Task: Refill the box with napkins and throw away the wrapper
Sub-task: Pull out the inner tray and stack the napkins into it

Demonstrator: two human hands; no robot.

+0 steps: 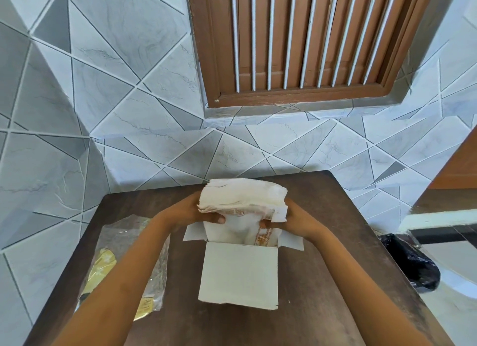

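Head view: your left hand (189, 211) gripped the left end of the stack of napkins (242, 196). Its thumb curled under the near edge and its other fingers were hidden behind the paper. Your right hand (296, 220) held the right end the same way, thumb tucked beneath and the remaining fingers out of sight. Between the two hands the stack sat squeezed and slightly bowed, just above the open top of the box (240, 273).

The box stood upright near the middle of the table (330, 255). Its side flaps were folded outward to left and right under your wrists, and its plain front wall faced you. You had bare tabletop to the right of the box as far as the table's right edge. A strip of it also lay behind the stack, up to the far edge, which met the tiled wall (154, 149). On the left the room was tighter. The wrapper (129, 263), clear plastic with yellow print, lay flat there, apart from the box. It was partly beneath your left forearm and reached close to the table's left edge.

Inside the box, white paper with an orange pattern showed directly below the stack; whether it was joined to the stack could not be told. Beyond the table's right edge, lower down, lay a black bag (410, 263).
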